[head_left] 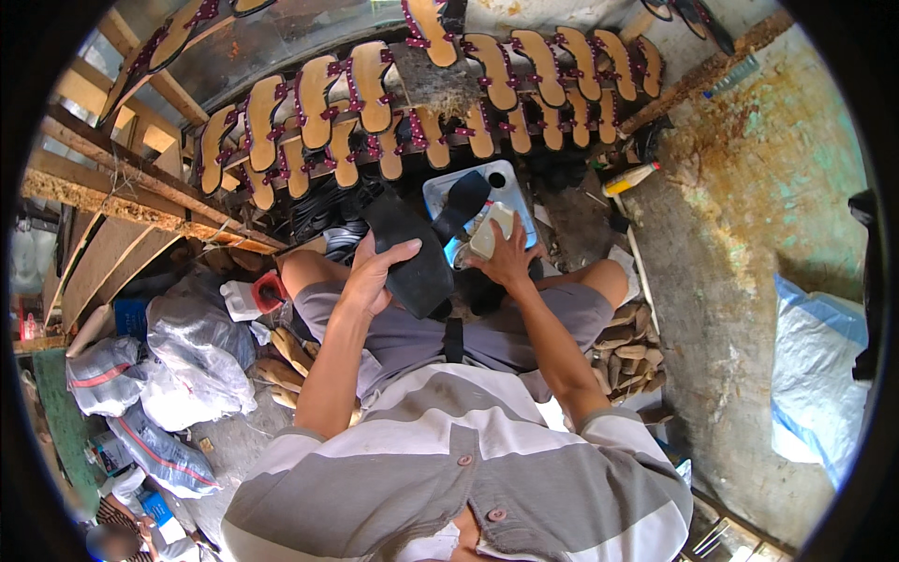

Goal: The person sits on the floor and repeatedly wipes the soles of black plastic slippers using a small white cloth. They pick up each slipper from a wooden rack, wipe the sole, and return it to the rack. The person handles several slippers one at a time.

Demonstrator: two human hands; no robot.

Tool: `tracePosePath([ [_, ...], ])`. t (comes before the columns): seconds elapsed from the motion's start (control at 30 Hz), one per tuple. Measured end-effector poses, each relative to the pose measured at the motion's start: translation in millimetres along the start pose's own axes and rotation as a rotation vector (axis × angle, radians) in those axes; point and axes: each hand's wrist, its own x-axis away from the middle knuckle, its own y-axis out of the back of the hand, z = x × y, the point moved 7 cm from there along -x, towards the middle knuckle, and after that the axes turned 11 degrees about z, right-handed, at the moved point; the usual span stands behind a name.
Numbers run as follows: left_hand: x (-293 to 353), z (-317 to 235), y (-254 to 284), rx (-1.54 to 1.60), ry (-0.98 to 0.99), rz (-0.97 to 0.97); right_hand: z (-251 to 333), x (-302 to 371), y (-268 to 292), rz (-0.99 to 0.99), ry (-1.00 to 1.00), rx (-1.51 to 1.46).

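My left hand (pixel 376 273) grips a flat black shoe sole (pixel 412 251), its thumb lying across the top face. The sole is tilted above my lap. My right hand (pixel 507 257) has its fingers around a pale, cream-coloured container (pixel 493 230), over the near part of a light blue and white tray (pixel 518 193). Whether that container is open at its top I cannot tell. A second black sole (pixel 464 199) lies across the tray, its lower end close to the first sole.
Sandals with tan insoles and dark red straps (pixel 375 86) line racks ahead. A yellow bottle (pixel 632 179) lies at the right. Wooden shoe lasts (pixel 633 361) are piled by my right knee. Plastic bags (pixel 192 347) and a red-and-white container (pixel 255 296) sit on the left.
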Motion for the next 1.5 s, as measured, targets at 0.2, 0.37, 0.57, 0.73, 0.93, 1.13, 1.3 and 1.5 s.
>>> tracePosePath([
  [0.2, 5.4, 3.3, 7.2, 0.004, 0.003, 0.002, -12.5, -23.0, 13.0, -0.079, 0.001, 0.309],
  [0.37, 4.1, -8.1, 4.2, -0.322, -0.157, 0.006, -1.7, -18.0, 7.8, 0.021, -0.004, 0.340],
  [0.57, 10.5, -28.3, -2.7, -0.499, -0.167, 0.064, 4.0, 17.9, 27.0, -0.214, 0.043, 0.145],
  [0.73, 15.1, -37.5, -28.6, -0.566, -0.175, 0.140, 28.5, 27.6, 60.5, 0.150, 0.020, -1.091],
  [0.93, 20.6, -34.5, -67.1, -0.452, -0.118, 0.343, 153.9, 67.2, 139.2, 0.191, 0.690, -1.514],
  [1.13, 32.1, -42.2, -77.8, -0.430, -0.057, 0.345, 162.9, 80.9, 175.2, -0.314, 0.774, -1.022],
  [1.3, 34.4, -53.3, -76.7, -0.397, -0.046, 0.259, 169.7, 107.1, 208.0, -0.704, 0.963, -0.662],
  [1.5, 24.4, -54.3, -90.1, -0.370, -0.089, 0.359, 176.1, 77.8, 195.1, -0.236, 0.883, -1.055],
])
